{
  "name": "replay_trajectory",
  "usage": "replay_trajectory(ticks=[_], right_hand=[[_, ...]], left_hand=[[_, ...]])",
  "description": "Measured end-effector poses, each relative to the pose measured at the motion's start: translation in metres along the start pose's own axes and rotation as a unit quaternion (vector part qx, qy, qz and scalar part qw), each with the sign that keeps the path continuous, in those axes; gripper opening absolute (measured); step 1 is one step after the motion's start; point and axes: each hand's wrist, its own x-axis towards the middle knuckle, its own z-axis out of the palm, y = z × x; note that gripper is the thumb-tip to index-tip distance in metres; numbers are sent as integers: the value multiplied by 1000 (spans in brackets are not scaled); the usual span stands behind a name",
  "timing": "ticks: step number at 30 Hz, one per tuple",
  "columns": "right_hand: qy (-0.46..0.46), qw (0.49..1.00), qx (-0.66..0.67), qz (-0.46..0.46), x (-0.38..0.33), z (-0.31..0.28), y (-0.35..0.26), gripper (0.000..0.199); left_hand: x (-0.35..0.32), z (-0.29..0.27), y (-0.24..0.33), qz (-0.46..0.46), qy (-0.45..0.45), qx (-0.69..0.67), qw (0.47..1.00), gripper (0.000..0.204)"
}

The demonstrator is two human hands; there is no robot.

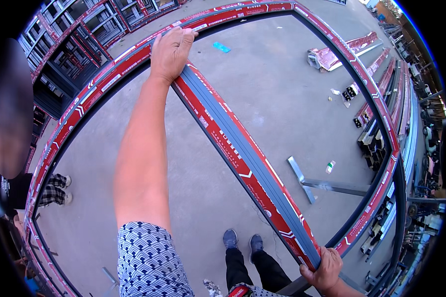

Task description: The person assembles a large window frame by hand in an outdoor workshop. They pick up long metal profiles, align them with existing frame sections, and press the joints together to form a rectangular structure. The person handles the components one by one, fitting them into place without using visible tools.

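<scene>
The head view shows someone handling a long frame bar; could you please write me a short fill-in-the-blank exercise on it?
1. The left hand grips the bar's far end; the ____ hand grips its near end.
2. The grey bar has edge strips coloured ____.
3. The big frame lies over a ____ floor.
Missing words: right; red; concrete

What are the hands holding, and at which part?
Both grip one long grey bar with red-taped edges, the mullion across a large frame. The left hand holds its far end at the frame's top rail; the right hand holds its near end.
</scene>
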Motion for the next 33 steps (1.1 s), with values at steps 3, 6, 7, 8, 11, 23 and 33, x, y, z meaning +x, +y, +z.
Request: replay_trajectory(ticks=[3, 6, 7, 8, 11, 23, 33], right_hand=[[-13, 1000, -11, 13, 0, -6, -4, 66], [1, 1000, -1, -7, 7, -8, -3, 67], [9, 1000, 0, -10, 6, -6, -2, 66], [18, 1000, 5, -13, 8, -3, 0, 66], [30, 999, 11, -24, 12, -6, 2, 70], [-1, 1000, 20, 13, 8, -4, -1, 69], [8, 1000, 6, 9, 0, 2, 2, 69]], left_hand=[[-6, -9, 13, 12, 9, -69, 997, 82], [-15, -20, 13, 16, -12, -69, 997, 78], [-20, -10, 15, 41, 28, -88, 995, 74], [-23, -10, 20, 67, 29, -98, 992, 74], [-42, -13, 44, 65, -5, -107, 992, 71], [-40, -19, 59, 112, -173, 39, 978, 75], [-40, -28, 60, 75, -90, -58, 991, 64]])
